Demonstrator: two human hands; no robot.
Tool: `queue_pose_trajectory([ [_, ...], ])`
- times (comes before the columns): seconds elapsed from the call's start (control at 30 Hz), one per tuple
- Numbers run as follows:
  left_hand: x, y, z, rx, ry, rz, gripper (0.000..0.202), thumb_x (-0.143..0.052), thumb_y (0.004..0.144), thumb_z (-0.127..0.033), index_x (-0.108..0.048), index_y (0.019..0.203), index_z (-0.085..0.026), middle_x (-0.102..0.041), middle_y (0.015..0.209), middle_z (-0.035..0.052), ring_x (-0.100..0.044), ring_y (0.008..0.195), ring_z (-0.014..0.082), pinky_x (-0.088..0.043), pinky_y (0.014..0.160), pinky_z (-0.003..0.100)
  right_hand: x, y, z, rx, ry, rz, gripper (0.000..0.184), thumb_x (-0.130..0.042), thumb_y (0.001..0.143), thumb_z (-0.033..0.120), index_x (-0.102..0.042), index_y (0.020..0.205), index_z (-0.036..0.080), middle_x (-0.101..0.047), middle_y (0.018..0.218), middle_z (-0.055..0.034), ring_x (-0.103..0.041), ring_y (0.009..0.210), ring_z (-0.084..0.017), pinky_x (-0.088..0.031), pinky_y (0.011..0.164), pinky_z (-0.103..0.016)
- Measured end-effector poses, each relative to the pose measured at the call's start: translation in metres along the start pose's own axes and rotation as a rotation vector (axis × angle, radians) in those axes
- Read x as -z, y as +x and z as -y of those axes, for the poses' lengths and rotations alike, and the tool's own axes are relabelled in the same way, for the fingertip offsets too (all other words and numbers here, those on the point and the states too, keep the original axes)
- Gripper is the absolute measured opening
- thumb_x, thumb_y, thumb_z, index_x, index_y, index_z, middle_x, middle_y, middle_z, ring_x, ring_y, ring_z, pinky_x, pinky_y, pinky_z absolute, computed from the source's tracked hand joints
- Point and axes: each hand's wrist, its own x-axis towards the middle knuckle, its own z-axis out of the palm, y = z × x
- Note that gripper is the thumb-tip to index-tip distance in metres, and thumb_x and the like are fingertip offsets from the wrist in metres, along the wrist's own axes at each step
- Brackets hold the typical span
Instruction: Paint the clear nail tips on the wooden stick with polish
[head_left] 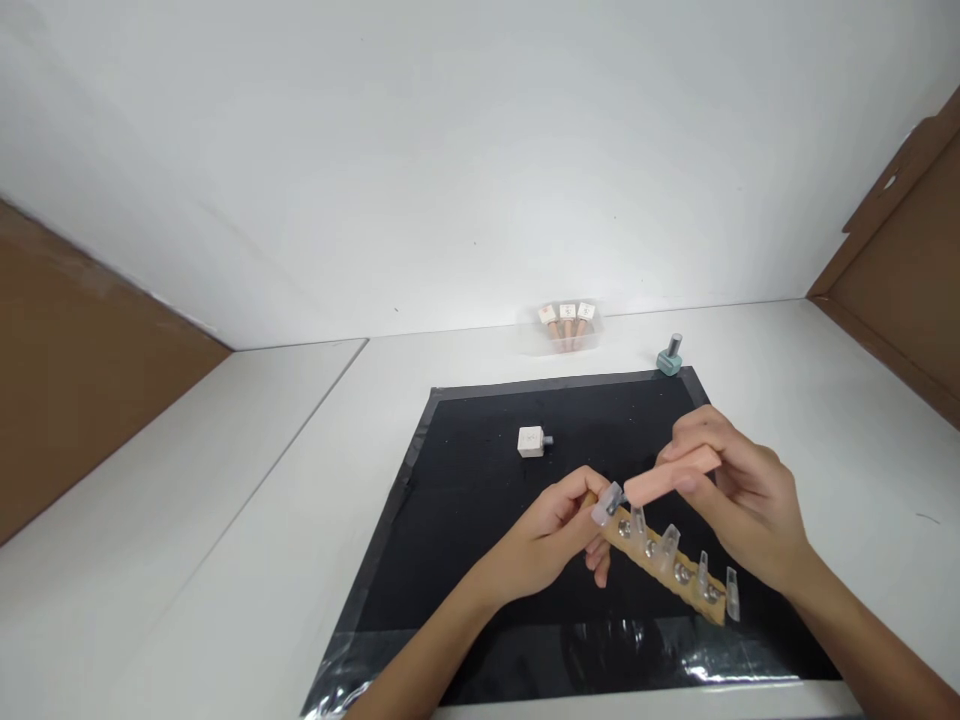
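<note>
My left hand point(551, 535) is closed around the left end of a tan display strip point(660, 568). Several clear nail tips point(667, 548) stand along the strip on small round silver bases. The endmost nail tip point(607, 503) sits by my left fingertips. In my right hand point(739, 490), pinched between thumb and fingers, is a peach-coloured nail polish brush point(667, 477). Its short dark end meets or nearly meets that endmost tip; contact is hard to make out. Beyond my left hand, a white square polish bottle point(531, 442) lies on the black mat point(465, 500), its grey neck uncapped and pointing right.
A clear tray point(562, 345) at the back holds three white bottles with peach caps. A teal bottle point(669, 361) with a silver cap stands at the mat's far right corner. Brown cardboard panels point(900, 250) flank the white table point(247, 530), and a white wall closes the back.
</note>
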Motion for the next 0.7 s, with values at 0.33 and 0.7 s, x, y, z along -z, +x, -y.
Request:
queue_pose_trajectory([
  [0.33,-0.0003,0.0019,0.0008,-0.001,-0.005,-0.003,0.035,-0.056,0.086,-0.05,-0.045,0.077,-0.018,-0.041,0.052,-0.0091,-0.044,0.043,0.0052,-0.045,0.047,0.021,0.0012,-0.0015,-0.0005,0.011,-0.037,-0.016,0.007,-0.055,0.093,0.029,-0.059,0.09,0.025,-0.053,0.078,0.0003,-0.053,0.071,-0.014,-0.043,0.058,-0.025],
  [0.7,0.0012,0.0018,0.0005,0.009,0.011,-0.019,0.037,-0.056,0.085,-0.052,-0.045,0.077,-0.018,-0.042,0.052,-0.0092,-0.045,0.043,0.0057,-0.045,0.046,0.021,0.0011,0.0007,-0.0006,0.051,-0.014,-0.011,0.009,-0.055,0.093,0.03,-0.061,0.09,0.025,-0.056,0.076,-0.0008,-0.054,0.068,-0.015,-0.046,0.054,-0.027],
])
